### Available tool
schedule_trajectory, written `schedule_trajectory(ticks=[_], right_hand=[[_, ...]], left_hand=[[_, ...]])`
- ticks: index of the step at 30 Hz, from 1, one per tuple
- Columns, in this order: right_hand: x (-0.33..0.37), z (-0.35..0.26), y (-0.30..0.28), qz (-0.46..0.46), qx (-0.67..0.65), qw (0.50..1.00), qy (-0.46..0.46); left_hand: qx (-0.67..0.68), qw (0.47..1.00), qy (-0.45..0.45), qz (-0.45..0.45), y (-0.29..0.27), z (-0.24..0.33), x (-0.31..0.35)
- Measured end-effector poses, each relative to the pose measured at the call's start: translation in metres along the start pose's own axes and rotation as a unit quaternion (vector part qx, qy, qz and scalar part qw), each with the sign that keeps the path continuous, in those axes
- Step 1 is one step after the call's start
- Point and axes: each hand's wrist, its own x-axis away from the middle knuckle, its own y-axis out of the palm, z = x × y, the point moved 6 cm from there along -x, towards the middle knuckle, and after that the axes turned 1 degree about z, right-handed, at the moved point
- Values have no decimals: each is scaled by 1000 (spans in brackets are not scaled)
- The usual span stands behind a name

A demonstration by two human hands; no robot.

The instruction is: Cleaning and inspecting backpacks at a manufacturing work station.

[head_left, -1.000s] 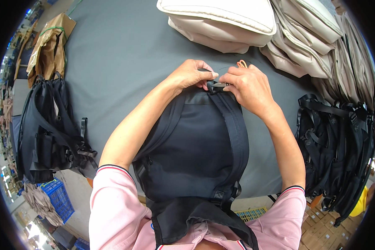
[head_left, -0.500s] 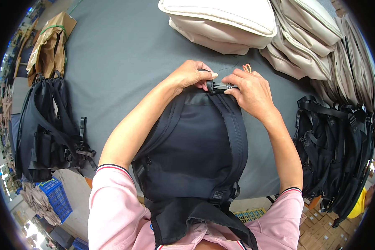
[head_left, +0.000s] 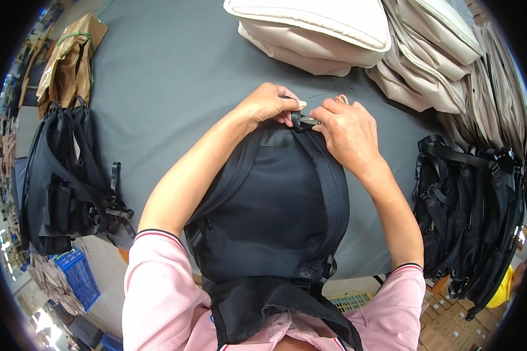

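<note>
A black backpack (head_left: 275, 199) lies on the grey-covered table in front of me, its shoulder straps facing up. At its top edge my left hand (head_left: 270, 105) pinches the black webbing loop (head_left: 298, 119) between thumb and fingers. My right hand (head_left: 348, 126) is closed around small thread snips (head_left: 308, 120), whose metal blades reach to the webbing beside my left fingertips. An orange loop of the snips' handle shows above my right knuckles. My right fingers partly cover the snips.
Cream bags (head_left: 313, 38) are heaped at the far right of the grey table (head_left: 158, 70). Black backpacks hang over the left edge (head_left: 70, 175) and the right edge (head_left: 468, 205). A brown paper bag (head_left: 70, 70) stands far left; a blue crate (head_left: 79, 278) sits below.
My right hand with the snips has shifted slightly left, bringing it closer to my left fingers. My left hand keeps its pinch on the webbing.
</note>
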Motion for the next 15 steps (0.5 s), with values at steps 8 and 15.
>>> schedule_trajectory(ticks=[8, 15], right_hand=[[12, 7, 4, 41, -83, 992, 82], [7, 4, 3, 35, -16, 999, 34]], left_hand=[[14, 1000, -6, 2, -2, -4, -2], [11, 1000, -5, 5, -2, -5, -4]])
